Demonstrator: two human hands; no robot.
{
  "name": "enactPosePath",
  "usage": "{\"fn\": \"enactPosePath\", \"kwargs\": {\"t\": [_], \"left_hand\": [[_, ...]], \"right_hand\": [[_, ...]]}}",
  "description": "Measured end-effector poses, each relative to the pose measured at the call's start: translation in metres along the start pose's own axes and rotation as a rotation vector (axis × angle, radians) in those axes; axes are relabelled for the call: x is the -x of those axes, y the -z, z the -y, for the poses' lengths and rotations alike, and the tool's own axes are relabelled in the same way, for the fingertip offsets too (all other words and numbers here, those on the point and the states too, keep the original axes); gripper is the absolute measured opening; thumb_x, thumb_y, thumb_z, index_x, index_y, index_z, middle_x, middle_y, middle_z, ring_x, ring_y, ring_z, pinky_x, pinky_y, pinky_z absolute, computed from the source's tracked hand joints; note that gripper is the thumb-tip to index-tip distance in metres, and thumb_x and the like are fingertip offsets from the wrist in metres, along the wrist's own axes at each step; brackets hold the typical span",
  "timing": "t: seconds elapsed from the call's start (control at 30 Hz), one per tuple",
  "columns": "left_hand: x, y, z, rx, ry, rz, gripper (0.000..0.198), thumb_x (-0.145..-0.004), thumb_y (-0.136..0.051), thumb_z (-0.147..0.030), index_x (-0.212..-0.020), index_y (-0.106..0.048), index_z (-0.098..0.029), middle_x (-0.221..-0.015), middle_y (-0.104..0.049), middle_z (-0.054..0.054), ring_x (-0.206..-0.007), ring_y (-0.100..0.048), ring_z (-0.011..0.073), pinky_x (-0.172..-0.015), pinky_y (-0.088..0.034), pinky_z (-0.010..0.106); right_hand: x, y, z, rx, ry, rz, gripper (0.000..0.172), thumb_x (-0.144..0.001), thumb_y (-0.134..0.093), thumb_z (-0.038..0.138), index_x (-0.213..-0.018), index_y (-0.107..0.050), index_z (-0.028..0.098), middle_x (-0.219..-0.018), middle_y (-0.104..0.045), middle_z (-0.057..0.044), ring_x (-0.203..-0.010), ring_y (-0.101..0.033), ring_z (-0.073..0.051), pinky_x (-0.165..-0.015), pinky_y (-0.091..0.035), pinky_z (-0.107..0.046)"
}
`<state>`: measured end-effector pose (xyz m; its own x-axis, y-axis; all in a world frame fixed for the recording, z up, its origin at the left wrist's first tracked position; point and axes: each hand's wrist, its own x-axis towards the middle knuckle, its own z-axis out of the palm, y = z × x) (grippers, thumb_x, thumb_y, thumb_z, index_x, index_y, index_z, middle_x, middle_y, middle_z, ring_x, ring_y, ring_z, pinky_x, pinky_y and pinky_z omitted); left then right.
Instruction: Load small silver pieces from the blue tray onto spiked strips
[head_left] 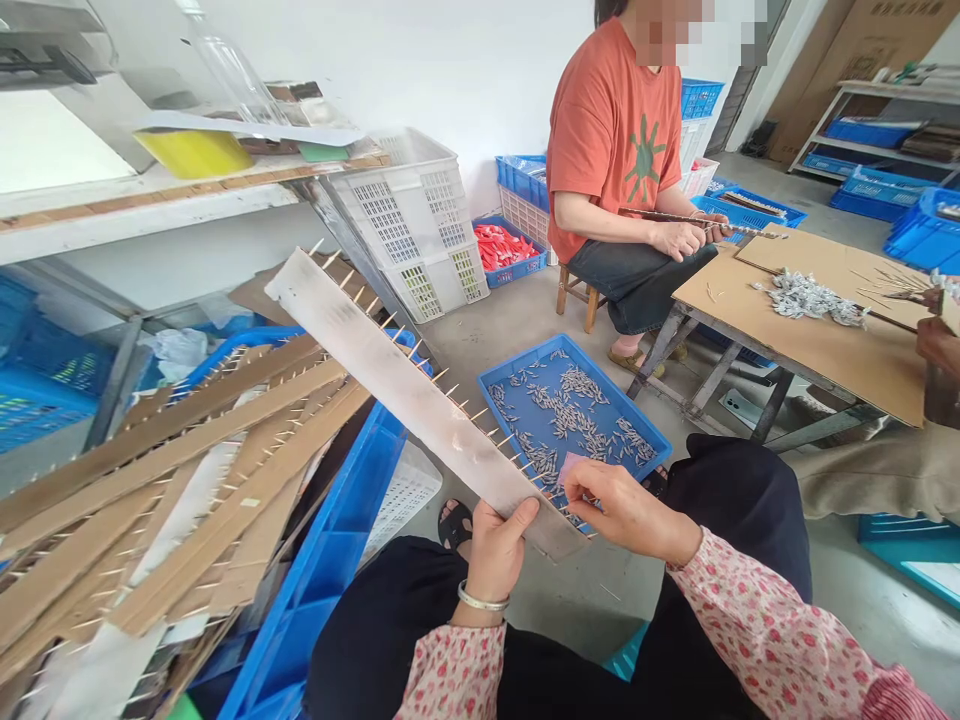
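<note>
My left hand is wrapped round the lower end of a long whitish cardboard strip, thumb on top. Thin wooden sticks poke out in a row along its right edge. The strip slants up to the left over a blue crate. My right hand is at the strip's lower right edge, fingers pinched on a small pink piece by the sticks; its material is unclear. Beyond and below lies a shallow blue tray with many small grey slender pieces scattered in it.
At left, a blue crate overflows with stick-edged cardboard strips. A person in an orange shirt sits ahead, holding a similar strip. A cardboard-topped table bears a grey pile. Another person's hand shows at right.
</note>
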<state>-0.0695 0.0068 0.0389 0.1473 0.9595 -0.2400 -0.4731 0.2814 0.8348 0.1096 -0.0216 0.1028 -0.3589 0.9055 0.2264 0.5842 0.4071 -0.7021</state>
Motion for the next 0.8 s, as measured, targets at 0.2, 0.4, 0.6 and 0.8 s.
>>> {"fn": "enactPosePath", "kwargs": {"t": [0.2, 0.4, 0.6, 0.8], "left_hand": [[0.0011, -0.0012, -0.0016, -0.001, -0.014, 0.047, 0.020, -0.061, -0.080, -0.021, -0.077, -0.068, -0.016, -0.069, -0.070, 0.001, -0.064, -0.061, 0.0155, -0.062, -0.048, 0.027], [0.0003, -0.0004, -0.0005, 0.003, -0.024, 0.038, 0.021, -0.061, -0.080, -0.021, -0.077, -0.068, -0.016, -0.069, -0.069, 0.001, -0.063, -0.060, 0.0150, -0.062, -0.048, 0.027], [-0.0016, 0.0035, 0.0018, -0.026, -0.022, 0.028, 0.022, -0.060, -0.081, -0.023, -0.077, -0.068, -0.016, -0.069, -0.069, 0.002, -0.065, -0.061, 0.0172, -0.064, -0.048, 0.029], [-0.0002, 0.0017, 0.0012, -0.037, -0.026, 0.055, 0.019, -0.063, -0.079, -0.022, -0.078, -0.069, -0.017, -0.070, -0.070, 0.001, -0.065, -0.061, 0.0164, -0.065, -0.048, 0.028]], "right_hand": [[-0.0015, 0.0008, 0.0028, 0.002, 0.003, 0.023, 0.014, -0.086, -0.048, 0.008, -0.081, -0.045, 0.021, -0.075, -0.052, 0.000, -0.066, -0.048, -0.014, -0.060, -0.038, -0.025], [-0.0025, 0.0013, 0.0036, -0.005, -0.011, 0.032, 0.015, -0.084, -0.049, 0.007, -0.080, -0.044, 0.021, -0.075, -0.053, 0.000, -0.067, -0.049, -0.014, -0.061, -0.038, -0.024], [-0.0032, 0.0046, 0.0024, -0.009, -0.007, 0.012, 0.015, -0.085, -0.048, 0.008, -0.080, -0.044, 0.021, -0.075, -0.052, 0.000, -0.064, -0.047, -0.013, -0.059, -0.037, -0.024], [-0.0018, 0.0021, -0.0001, 0.018, 0.004, 0.048, 0.015, -0.085, -0.046, 0.007, -0.080, -0.044, 0.021, -0.075, -0.053, 0.000, -0.066, -0.047, -0.014, -0.060, -0.036, -0.024]]}}
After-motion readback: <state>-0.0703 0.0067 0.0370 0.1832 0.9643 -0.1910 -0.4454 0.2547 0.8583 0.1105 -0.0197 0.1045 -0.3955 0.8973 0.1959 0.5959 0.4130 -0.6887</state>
